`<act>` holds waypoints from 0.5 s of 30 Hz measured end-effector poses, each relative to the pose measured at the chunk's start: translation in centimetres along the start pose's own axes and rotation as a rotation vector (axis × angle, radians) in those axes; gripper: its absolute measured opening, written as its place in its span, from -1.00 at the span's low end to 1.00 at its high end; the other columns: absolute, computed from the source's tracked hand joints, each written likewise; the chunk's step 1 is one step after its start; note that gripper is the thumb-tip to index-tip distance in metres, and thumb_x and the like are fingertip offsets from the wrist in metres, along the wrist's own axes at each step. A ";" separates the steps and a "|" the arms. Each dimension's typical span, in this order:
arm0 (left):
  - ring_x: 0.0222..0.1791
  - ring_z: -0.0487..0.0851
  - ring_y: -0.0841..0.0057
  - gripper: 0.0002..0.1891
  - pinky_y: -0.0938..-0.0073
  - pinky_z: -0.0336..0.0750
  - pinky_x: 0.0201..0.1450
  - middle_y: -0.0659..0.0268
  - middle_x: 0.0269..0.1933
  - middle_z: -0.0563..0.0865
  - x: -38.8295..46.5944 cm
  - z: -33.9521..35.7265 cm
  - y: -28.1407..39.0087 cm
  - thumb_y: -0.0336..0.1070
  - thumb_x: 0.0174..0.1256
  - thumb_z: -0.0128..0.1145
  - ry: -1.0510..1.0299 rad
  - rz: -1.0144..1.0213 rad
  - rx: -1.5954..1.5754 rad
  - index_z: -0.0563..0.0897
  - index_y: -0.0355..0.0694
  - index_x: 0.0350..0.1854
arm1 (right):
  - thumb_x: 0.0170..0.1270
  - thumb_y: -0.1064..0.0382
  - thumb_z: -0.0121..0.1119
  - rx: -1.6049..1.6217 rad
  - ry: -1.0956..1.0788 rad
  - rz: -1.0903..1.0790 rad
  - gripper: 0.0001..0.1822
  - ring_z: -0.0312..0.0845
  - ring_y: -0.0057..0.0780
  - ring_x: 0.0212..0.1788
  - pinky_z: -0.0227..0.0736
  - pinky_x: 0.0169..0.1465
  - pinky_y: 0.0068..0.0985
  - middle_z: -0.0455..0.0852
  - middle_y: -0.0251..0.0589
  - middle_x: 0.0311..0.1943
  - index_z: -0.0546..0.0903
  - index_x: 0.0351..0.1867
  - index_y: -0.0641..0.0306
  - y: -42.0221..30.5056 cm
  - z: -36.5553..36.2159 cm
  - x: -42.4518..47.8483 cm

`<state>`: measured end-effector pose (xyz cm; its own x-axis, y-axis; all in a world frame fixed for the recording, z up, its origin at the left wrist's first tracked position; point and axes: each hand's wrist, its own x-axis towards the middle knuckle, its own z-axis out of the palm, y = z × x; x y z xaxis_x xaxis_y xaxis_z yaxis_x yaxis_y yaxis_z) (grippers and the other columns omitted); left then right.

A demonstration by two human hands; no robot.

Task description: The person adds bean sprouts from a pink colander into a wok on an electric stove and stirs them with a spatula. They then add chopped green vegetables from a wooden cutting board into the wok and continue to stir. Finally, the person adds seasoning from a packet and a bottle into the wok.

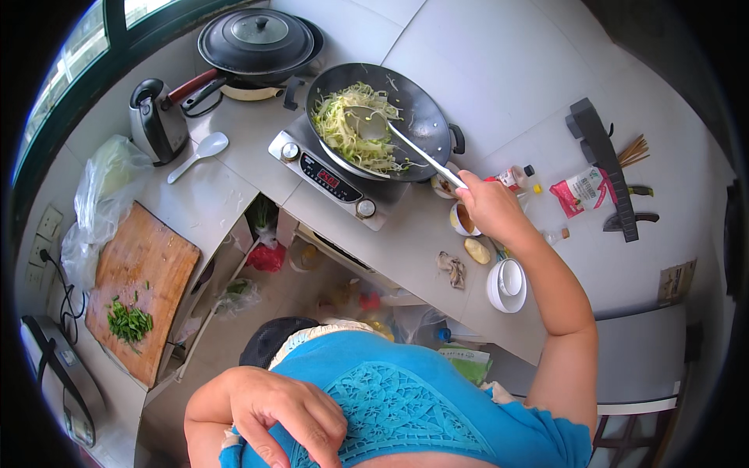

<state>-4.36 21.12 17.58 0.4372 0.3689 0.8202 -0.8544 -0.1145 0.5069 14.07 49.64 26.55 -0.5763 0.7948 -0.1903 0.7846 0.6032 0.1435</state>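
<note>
My right hand [491,205] grips the pale handle of a wok spatula [422,147] at its upper end. The spatula's broad metal head rests among shredded pale vegetables, possibly bean sprouts [345,131], heaped on the left side of a dark wok [418,108]. Under the wok is an induction cooker [327,178] with two knobs and a lit red display. My left hand [287,409] is held in front of my blue top, empty, with its fingers bent and the thumb apart from the index finger.
Chopped green stalks [130,322] lie on a wooden cutting board [146,257] at left. A white spoon [202,155], an electric kettle [157,123] and a lidded pan [257,44] stand beyond. At right are stacked white bowls [503,298], a rag [452,269] and a wall-mounted knife rack [608,169].
</note>
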 end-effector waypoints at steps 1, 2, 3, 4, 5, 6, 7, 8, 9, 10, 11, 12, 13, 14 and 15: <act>-0.40 0.56 0.28 -0.56 0.34 0.34 -0.38 0.09 -0.29 0.61 -0.2 0.0 0.2 -0.15 0.34 0.13 -0.003 -0.003 -0.003 0.57 -0.48 0.06 | 0.37 0.13 -0.02 -0.005 -0.002 -0.036 -0.68 0.58 0.03 -0.34 0.39 -0.27 -0.13 0.64 0.05 -0.47 0.49 0.04 0.23 -0.3 0.1 -0.2; -0.40 0.56 0.28 -0.56 0.34 0.34 -0.38 0.09 -0.29 0.61 -0.4 0.1 0.3 -0.15 0.34 0.13 -0.003 -0.004 -0.003 0.57 -0.47 0.05 | 0.37 0.13 -0.02 -0.011 -0.004 -0.076 -0.68 0.59 0.02 -0.35 0.40 -0.29 -0.13 0.64 0.06 -0.48 0.48 0.04 0.25 -0.6 0.3 -0.2; -0.40 0.56 0.28 -0.56 0.34 0.34 -0.38 0.09 -0.29 0.61 -0.5 0.1 0.5 -0.15 0.34 0.14 -0.004 -0.007 -0.002 0.57 -0.47 0.05 | 0.36 0.14 -0.01 -0.015 -0.004 -0.115 -0.67 0.59 0.00 -0.36 0.41 -0.30 -0.14 0.64 0.06 -0.49 0.47 0.05 0.26 -0.9 0.4 -0.1; -0.40 0.56 0.28 -0.56 0.34 0.33 -0.38 0.09 -0.29 0.61 -0.5 0.0 0.6 -0.15 0.34 0.14 -0.019 -0.011 -0.004 0.57 -0.47 0.06 | 0.36 0.14 -0.01 -0.074 0.043 -0.133 -0.70 0.60 0.00 -0.38 0.43 -0.32 -0.12 0.64 0.04 -0.51 0.47 -0.01 0.27 -0.9 1.3 0.3; -0.40 0.56 0.28 -0.56 0.34 0.33 -0.38 0.09 -0.29 0.61 -0.4 -0.1 0.7 -0.15 0.34 0.14 -0.032 -0.014 -0.003 0.57 -0.47 0.06 | 0.35 0.15 0.00 -0.134 0.090 -0.153 -0.73 0.61 0.00 -0.40 0.44 -0.34 -0.10 0.64 0.02 -0.53 0.46 -0.06 0.28 -0.7 3.2 1.5; -0.40 0.56 0.28 -0.56 0.34 0.33 -0.38 0.09 -0.29 0.61 -0.4 -0.2 0.6 -0.15 0.34 0.14 -0.048 -0.017 -0.006 0.57 -0.47 0.06 | 0.34 0.16 0.00 -0.195 0.136 -0.169 -0.76 0.61 0.00 -0.42 0.46 -0.36 -0.09 0.64 0.00 -0.56 0.45 -0.12 0.29 0.0 4.9 2.4; -0.40 0.56 0.28 -0.56 0.34 0.33 -0.38 0.09 -0.29 0.61 -0.2 -0.2 0.5 -0.15 0.34 0.14 -0.060 -0.026 -0.008 0.57 -0.47 0.06 | 0.34 0.15 0.01 -0.256 0.192 -0.155 -0.72 0.62 -0.03 -0.43 0.46 -0.38 -0.10 0.65 -0.01 -0.55 0.45 -0.07 0.28 1.2 6.7 3.4; -0.40 0.56 0.28 -0.55 0.34 0.33 -0.38 0.09 -0.29 0.61 0.0 -0.3 0.4 -0.15 0.34 0.14 -0.077 -0.036 -0.013 0.57 -0.47 0.06 | 0.33 0.13 0.02 -0.318 0.248 -0.136 -0.69 0.62 -0.05 -0.44 0.45 -0.39 -0.12 0.65 -0.03 -0.55 0.45 -0.01 0.27 2.6 8.3 4.4; -0.40 0.55 0.27 -0.55 0.34 0.33 -0.38 0.09 -0.29 0.61 0.1 -0.3 0.4 -0.15 0.33 0.14 -0.073 -0.043 -0.001 0.56 -0.47 0.07 | 0.33 0.12 0.04 -0.375 0.304 -0.141 -0.65 0.62 -0.07 -0.45 0.45 -0.41 -0.14 0.65 -0.05 -0.55 0.45 0.04 0.27 2.4 8.8 5.4; -0.39 0.55 0.27 -0.55 0.34 0.33 -0.38 0.09 -0.29 0.61 0.1 -0.3 0.5 -0.15 0.33 0.14 -0.065 -0.051 0.006 0.56 -0.47 0.07 | 0.32 0.12 0.05 -0.365 0.247 -0.118 -0.65 0.62 -0.08 -0.45 0.45 -0.41 -0.14 0.65 -0.07 -0.55 0.46 0.04 0.25 2.8 9.0 5.3; -0.39 0.55 0.27 -0.55 0.34 0.33 -0.38 0.09 -0.29 0.61 0.3 -0.3 0.5 -0.15 0.33 0.14 -0.060 -0.058 0.013 0.56 -0.48 0.07 | 0.31 0.12 0.05 -0.356 0.189 -0.092 -0.66 0.62 -0.08 -0.45 0.45 -0.41 -0.15 0.65 -0.09 -0.56 0.46 0.04 0.23 3.3 9.0 4.6; -0.39 0.55 0.26 -0.55 0.34 0.33 -0.38 0.09 -0.29 0.61 0.4 -0.4 0.4 -0.15 0.34 0.14 -0.048 -0.060 0.026 0.55 -0.48 0.08 | 0.31 0.13 0.06 -0.351 0.132 -0.077 -0.66 0.62 -0.08 -0.45 0.45 -0.42 -0.15 0.65 -0.11 -0.56 0.47 0.04 0.21 3.6 8.7 4.3; -0.39 0.55 0.26 -0.55 0.34 0.33 -0.38 0.09 -0.28 0.61 0.4 -0.6 0.3 -0.15 0.34 0.14 -0.032 -0.053 0.028 0.55 -0.48 0.08 | 0.30 0.12 0.07 -0.355 0.121 -0.111 -0.66 0.62 -0.09 -0.45 0.45 -0.42 -0.15 0.65 -0.11 -0.56 0.47 0.05 0.19 3.9 7.6 3.7; -0.39 0.55 0.26 -0.55 0.33 0.33 -0.37 0.08 -0.28 0.61 0.4 -0.9 0.0 -0.16 0.34 0.14 -0.016 -0.047 0.027 0.55 -0.48 0.08 | 0.30 0.12 0.08 -0.358 0.109 -0.144 -0.66 0.62 -0.09 -0.45 0.46 -0.42 -0.16 0.66 -0.12 -0.56 0.48 0.05 0.16 4.1 5.9 2.9; -0.39 0.55 0.26 -0.55 0.33 0.33 -0.37 0.08 -0.28 0.61 0.4 -1.1 -0.3 -0.16 0.34 0.14 -0.001 -0.044 0.022 0.55 -0.48 0.08 | 0.29 0.12 0.09 -0.358 0.095 -0.171 -0.66 0.62 -0.09 -0.45 0.46 -0.42 -0.17 0.66 -0.12 -0.56 0.48 0.05 0.14 4.5 4.2 2.2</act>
<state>-4.22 22.34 17.47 0.4745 0.3727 0.7975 -0.8281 -0.1181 0.5479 17.27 53.81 22.70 -0.7235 0.6732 -0.1527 0.5556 0.6992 0.4499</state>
